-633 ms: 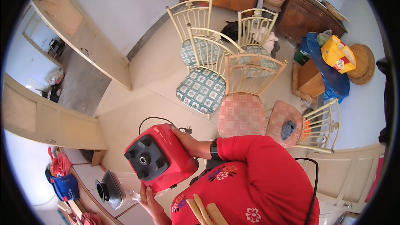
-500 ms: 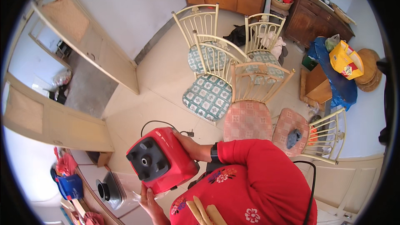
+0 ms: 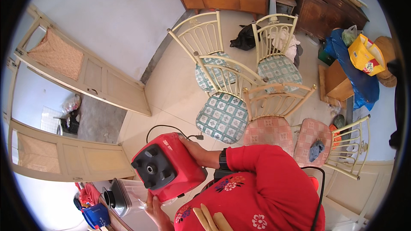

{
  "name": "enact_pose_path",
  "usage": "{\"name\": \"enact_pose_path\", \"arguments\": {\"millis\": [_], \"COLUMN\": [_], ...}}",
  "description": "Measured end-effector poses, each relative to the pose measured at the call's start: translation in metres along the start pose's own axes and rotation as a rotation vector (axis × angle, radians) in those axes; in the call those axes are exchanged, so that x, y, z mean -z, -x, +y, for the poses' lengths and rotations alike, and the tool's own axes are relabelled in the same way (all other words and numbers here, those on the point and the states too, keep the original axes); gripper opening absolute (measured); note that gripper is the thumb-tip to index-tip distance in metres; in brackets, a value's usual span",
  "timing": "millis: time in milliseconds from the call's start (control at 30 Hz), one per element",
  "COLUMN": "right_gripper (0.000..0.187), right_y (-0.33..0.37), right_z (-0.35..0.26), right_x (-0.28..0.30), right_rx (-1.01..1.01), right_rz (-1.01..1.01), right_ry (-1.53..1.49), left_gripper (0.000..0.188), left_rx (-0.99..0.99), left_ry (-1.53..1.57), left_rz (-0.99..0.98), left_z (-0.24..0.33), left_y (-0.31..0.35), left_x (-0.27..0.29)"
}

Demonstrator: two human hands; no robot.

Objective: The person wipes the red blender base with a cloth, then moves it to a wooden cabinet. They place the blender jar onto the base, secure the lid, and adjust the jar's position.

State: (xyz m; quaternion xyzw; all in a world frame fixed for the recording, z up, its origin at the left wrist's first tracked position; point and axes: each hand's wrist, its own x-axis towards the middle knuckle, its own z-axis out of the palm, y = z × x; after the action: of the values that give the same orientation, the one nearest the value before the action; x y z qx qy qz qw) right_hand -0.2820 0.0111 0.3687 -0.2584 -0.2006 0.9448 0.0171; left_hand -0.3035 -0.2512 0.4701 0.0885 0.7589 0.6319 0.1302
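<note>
Between my two hands is a red blender base [image 3: 186, 164], tilted so its black top [image 3: 156, 167] with a round metal-ringed coupling and several stubby posts faces the upper left. My right hand [image 3: 201, 152], with a black band at the wrist, grips the base's far right side. My left hand [image 3: 155, 209] holds its near lower corner, with some fingers hidden beneath. A black power cord [image 3: 171, 126] curves behind the base and ends in a plug [image 3: 198, 137]. Just left of my left hand is a clear blender jug [image 3: 136, 190] with a black lid [image 3: 110, 199].
Several metal chairs with checked seats stand ahead, including a green one [image 3: 222, 117] and a pink one [image 3: 269, 134]. A grey cloth [image 3: 317, 149] lies on another pink seat. Left are open door panels [image 3: 98, 75]; a blue bag [image 3: 96, 216] sits lower left.
The view has turned, so the chairs appear farther right and the doors and clear jug have shifted. Both hands keep hold of the blender base, which stays nearly the same in the picture.
</note>
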Motion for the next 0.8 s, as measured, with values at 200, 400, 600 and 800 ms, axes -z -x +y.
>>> {"name": "enact_pose_path", "arguments": {"millis": [200, 400, 600, 800], "right_gripper": [0.064, 0.066, 0.066, 0.067], "right_y": [-0.078, -0.190, -0.258, -0.328], "right_z": [-0.018, -0.026, -0.049, -0.097], "right_x": [-0.016, -0.053, -0.108, -0.132], "right_rx": [0.079, 0.138, 0.233, 0.334], "right_rz": [0.004, 0.091, 0.158, 0.135], "right_ry": [-0.059, -0.108, -0.203, -0.193], "left_gripper": [0.040, 0.042, 0.045, 0.044], "left_rx": [0.032, -0.025, -0.010, -0.021], "left_ry": [-0.049, -0.063, -0.012, 0.002], "left_rz": [-0.071, -0.220, -0.407, -0.460], "left_z": [-0.006, -0.011, 0.007, 0.012], "left_y": [-0.098, -0.243, -0.376, -0.488], "left_x": [0.009, 0.037, 0.058, 0.041]}}
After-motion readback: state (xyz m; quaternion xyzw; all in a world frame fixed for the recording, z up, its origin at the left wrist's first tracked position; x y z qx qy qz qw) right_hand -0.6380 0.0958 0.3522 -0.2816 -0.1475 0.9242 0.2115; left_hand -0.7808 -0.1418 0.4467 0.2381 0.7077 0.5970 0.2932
